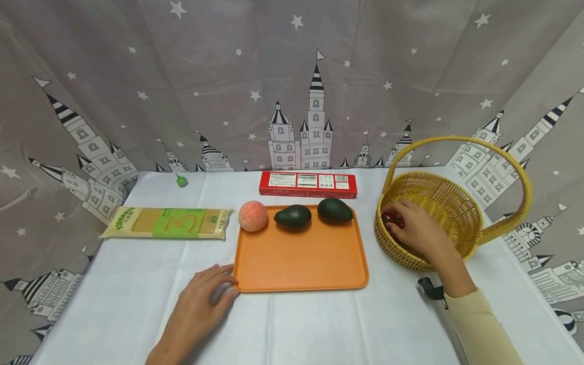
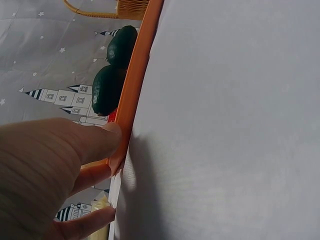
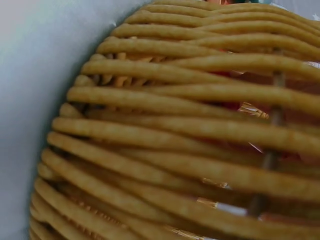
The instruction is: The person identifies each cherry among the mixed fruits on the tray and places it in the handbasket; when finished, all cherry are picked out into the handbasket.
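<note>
My left hand (image 1: 198, 304) is at the near left corner of an orange tray (image 1: 301, 263), thumb and forefinger pinching its rim. In the left wrist view the thumb lies against the tray's orange edge (image 2: 131, 95). My right hand (image 1: 417, 228) reaches into a yellow wicker basket (image 1: 399, 252) and grips a dark red, shiny round fruit (image 1: 388, 217) with a bit of green by it. The fingers partly cover the fruit. Only the basket's woven wall (image 3: 150, 125) fills most of the right wrist view, with red showing through its gaps.
A pink peach (image 1: 253, 216) and two dark green avocados (image 1: 293, 217) lie along the tray's far side. Behind stands a red box (image 1: 307, 191). To the left are a pasta packet (image 1: 169, 223) and a small green item (image 1: 181, 180). The basket's tall handle (image 1: 524, 187) arches up.
</note>
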`<move>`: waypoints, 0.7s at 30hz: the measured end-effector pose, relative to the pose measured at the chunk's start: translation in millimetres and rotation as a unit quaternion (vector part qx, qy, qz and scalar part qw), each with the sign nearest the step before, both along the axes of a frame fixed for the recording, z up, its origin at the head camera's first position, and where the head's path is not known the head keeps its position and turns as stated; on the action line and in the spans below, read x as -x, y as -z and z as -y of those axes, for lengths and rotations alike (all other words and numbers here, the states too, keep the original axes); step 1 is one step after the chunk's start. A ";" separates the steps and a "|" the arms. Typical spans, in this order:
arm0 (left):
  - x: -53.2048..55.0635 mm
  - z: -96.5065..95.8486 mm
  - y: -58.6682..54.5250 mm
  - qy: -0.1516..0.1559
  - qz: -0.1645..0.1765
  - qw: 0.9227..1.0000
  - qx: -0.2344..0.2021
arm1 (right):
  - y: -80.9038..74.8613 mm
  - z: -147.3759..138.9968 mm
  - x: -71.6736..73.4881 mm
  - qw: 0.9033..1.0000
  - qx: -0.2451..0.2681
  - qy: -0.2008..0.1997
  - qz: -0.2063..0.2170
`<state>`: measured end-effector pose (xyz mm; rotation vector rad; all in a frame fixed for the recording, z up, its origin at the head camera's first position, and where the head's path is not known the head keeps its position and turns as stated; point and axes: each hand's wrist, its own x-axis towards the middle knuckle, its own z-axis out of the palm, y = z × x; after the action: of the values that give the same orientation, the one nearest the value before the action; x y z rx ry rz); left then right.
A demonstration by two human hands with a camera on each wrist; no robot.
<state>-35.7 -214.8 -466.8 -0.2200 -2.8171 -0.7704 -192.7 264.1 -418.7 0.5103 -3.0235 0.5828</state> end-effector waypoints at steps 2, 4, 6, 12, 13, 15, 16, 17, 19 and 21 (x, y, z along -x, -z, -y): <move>0.5 0.2 -0.2 0.000 -0.001 1.000 0.001 | -0.3 0.4 1.7 1.000 -0.001 -0.003 0.000; 0.9 0.5 -0.3 0.000 0.000 1.000 0.000 | -0.3 0.7 3.5 1.000 -0.001 -0.006 0.003; 1.2 0.7 -0.4 -0.001 0.004 1.000 0.000 | -0.2 1.2 5.1 1.000 -0.002 -0.007 0.009; 1.0 0.4 -0.8 -0.003 0.011 1.000 0.000 | 1.5 3.4 8.6 0.999 -0.013 0.003 0.033; 1.1 0.1 -0.8 -0.004 0.011 1.000 0.000 | 1.8 3.4 9.1 0.999 -0.016 0.005 0.035; 1.2 0.0 -1.0 -0.003 0.010 1.000 0.000 | 2.2 3.3 10.0 0.999 -0.021 0.006 0.036; 1.3 0.0 -1.0 -0.003 0.009 1.000 0.000 | 2.0 3.4 10.1 0.999 -0.021 0.006 0.036; 1.5 0.0 -1.0 -0.003 0.008 1.000 0.000 | 1.8 3.3 10.1 0.999 -0.022 0.006 0.037; 1.5 0.2 -1.3 -0.002 0.008 1.000 0.001 | 1.4 3.2 10.1 0.999 -0.025 0.005 0.035; 1.5 0.3 -2.0 -0.001 0.011 1.000 0.002 | 0.9 3.3 9.9 0.999 -0.028 0.003 0.033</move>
<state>-37.2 -215.2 -464.9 -0.2096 -2.8399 -0.7707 -202.7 260.8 -419.6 0.4935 -3.1094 0.5268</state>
